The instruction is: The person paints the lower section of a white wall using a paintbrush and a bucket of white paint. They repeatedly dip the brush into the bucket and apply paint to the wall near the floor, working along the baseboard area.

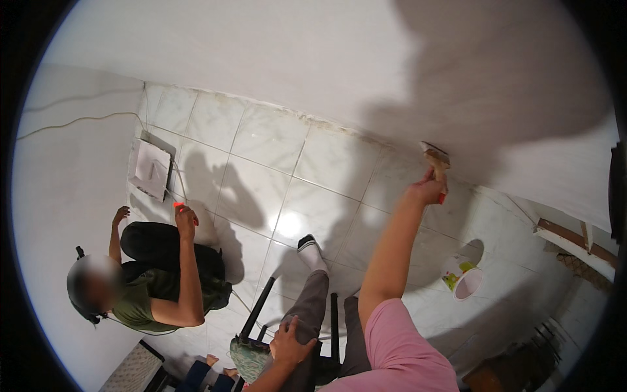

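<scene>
A wide paintbrush [437,158] is gripped in my right hand [431,188], its bristles against or very near the low part of the white wall [313,59]. My right arm reaches out straight. My left hand [290,343] rests on my left thigh with the fingers apart and holds nothing. A white bucket [463,279] with a green and yellow print is on the tiled floor [259,196] to the right of my legs.
At the left a person in a green shirt [132,301] crouches, holding an orange-handled tool [179,204] near a square white panel [151,169]. A cable [88,117] runs along the left wall. A black-legged seat [335,323] is by my legs. Another person's feet [212,360] show below. Wooden furniture [578,240] is right.
</scene>
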Motion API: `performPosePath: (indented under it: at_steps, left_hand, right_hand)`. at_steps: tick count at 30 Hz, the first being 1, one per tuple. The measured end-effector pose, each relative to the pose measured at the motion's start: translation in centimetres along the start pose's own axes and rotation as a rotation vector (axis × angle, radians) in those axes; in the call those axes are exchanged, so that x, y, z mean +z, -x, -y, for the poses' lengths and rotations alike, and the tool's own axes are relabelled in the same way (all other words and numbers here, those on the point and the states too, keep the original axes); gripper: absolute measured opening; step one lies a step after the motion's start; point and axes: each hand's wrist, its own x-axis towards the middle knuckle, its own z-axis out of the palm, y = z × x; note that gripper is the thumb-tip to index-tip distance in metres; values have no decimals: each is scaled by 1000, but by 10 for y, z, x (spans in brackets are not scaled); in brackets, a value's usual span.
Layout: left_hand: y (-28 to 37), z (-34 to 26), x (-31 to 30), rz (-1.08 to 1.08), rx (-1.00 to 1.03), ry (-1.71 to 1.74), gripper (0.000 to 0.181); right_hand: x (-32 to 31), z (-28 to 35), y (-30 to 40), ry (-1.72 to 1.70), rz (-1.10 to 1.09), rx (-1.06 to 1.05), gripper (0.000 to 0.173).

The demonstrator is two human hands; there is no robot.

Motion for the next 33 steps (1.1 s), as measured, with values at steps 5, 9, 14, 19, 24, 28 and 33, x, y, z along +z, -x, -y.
performPosePath:
  at_steps: [5,9,14,19,24,28,33]
  left_hand:
    - [2,-2,5,-32,23,-54,87]
    - [0,0,8,-3,5,-61,88]
    - [0,1,10,-27,17,-65,88]
    - [-3,-2,-3,6,22,-37,86]
    - [0,-2,5,-14,21,-50,86]
    - [1,-6,-1,20,6,-78,86]
    - [-2,-3,1,-20,61,-81,86]
  right_hand:
    - [20,121,104,-189,350,-208,31]
    - [7,127,103,-178,282,-209,29]
    - [-27,5,12,145,-52,-125,19]
    - [-25,-14,-41,144,-1,1,19]
    - [2,89,25,-122,309,-56,20]
    - [-10,134,70,-204,317,-115,20]
    - [-30,60,-8,91,126,-115,23]
